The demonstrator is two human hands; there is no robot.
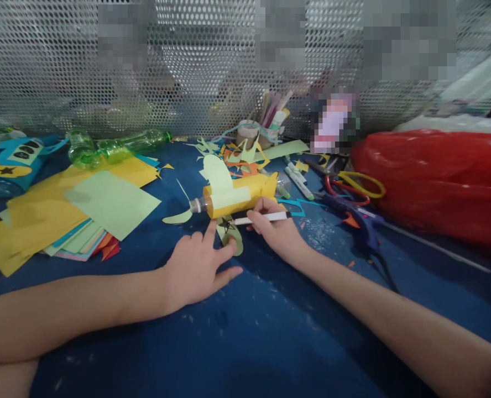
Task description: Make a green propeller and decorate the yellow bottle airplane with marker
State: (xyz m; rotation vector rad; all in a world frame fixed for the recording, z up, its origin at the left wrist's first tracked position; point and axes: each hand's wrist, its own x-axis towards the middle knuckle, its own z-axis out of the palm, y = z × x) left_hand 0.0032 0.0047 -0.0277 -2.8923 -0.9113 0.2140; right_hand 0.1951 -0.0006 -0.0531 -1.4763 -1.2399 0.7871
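Observation:
A plastic bottle wrapped in yellow paper [239,194] lies on the blue table, its clear neck to the left. One pale green paper wing [218,172] rises behind it; another wing [235,243], on the near side, bears a dark star drawing. My left hand [198,262] has its fingers spread, with fingertips touching the near wing and the bottle's lower edge. Closed round a white marker [266,218], my right hand [276,226] keeps the marker's tip at the star. A curved pale green strip [177,218] is by the bottle's neck.
Yellow and green paper sheets [113,204] and green bottles [133,142] are at left. Behind are paper scraps and a cup of sticks [247,134]. Scissors [361,185], a blue glue gun [359,215] and a red plastic bag [432,182] occupy the right. A perforated metal screen [212,61] stands behind.

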